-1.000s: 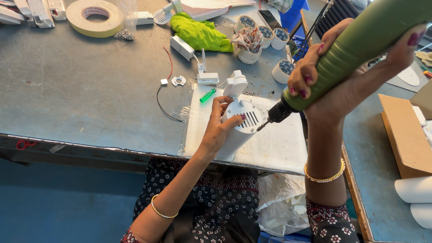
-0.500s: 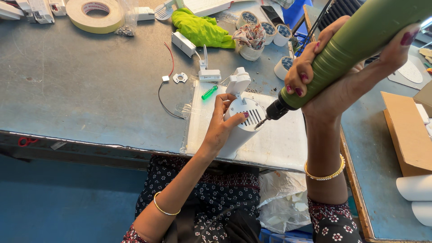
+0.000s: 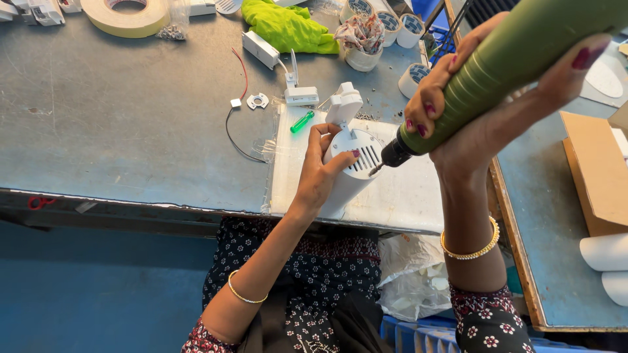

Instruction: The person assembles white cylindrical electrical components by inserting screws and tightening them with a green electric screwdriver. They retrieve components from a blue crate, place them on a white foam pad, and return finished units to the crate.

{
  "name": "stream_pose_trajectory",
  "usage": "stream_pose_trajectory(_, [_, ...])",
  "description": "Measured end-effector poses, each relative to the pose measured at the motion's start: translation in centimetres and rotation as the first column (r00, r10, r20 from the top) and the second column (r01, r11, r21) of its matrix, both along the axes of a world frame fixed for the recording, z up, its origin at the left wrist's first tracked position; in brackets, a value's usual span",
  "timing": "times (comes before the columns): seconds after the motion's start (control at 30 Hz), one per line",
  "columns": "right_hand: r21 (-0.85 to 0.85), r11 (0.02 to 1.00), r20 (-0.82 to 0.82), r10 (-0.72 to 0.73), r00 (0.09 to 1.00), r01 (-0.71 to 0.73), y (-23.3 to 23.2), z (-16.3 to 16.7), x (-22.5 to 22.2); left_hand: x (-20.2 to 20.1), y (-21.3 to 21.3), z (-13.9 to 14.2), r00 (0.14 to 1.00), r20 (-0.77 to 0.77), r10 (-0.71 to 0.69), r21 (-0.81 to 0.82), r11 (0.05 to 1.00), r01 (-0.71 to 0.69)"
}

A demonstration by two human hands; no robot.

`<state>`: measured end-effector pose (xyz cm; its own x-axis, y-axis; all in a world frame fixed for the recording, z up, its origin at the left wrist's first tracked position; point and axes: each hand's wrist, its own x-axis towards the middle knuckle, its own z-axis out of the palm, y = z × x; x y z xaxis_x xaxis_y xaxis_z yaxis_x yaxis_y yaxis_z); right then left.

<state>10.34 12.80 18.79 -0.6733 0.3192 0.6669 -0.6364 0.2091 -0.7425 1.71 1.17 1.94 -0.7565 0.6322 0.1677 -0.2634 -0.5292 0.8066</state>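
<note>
On the grey worktop [image 3: 131, 117], the left hand [image 3: 322, 173] wraps its fingers round a white vented lamp housing [image 3: 356, 163] standing on a white sheet [image 3: 412, 196]. The right hand [image 3: 477, 111] clutches a green electric screwdriver [image 3: 497, 72], its tip touching the housing's vents.

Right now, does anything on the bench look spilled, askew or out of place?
Small dark screws lie scattered beside the tape roll, and more loose bits by the white cylindrical housing. The small green-handled screwdriver lies loose nearby. Nothing looks damaged.
</note>
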Motion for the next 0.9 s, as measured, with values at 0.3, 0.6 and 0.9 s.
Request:
stream_pose_trajectory(0.3, [0.012,1.0,0.02,0.001,1.0,-0.001,1.7,-2.7,-0.9,0.1,0.8,-1.0,0.997,0.061,0.044,0.084,0.995,-0.049])
stream_pose_trajectory(0.6, [0.057,0.975,0.049,0.213,0.976,-0.216,2.7,-4.4,-1.4,0.3,-0.8,0.0,0.998,0.01,0.055,-0.076,0.996,-0.054])
stream_pose_trajectory(0.9, [-0.24,0.951,-0.021,0.195,0.981,-0.194,3.1,-3.5,-2.1,0.7,-1.2,0.1,0.991,-0.068,0.114,-0.033,0.993,-0.117])
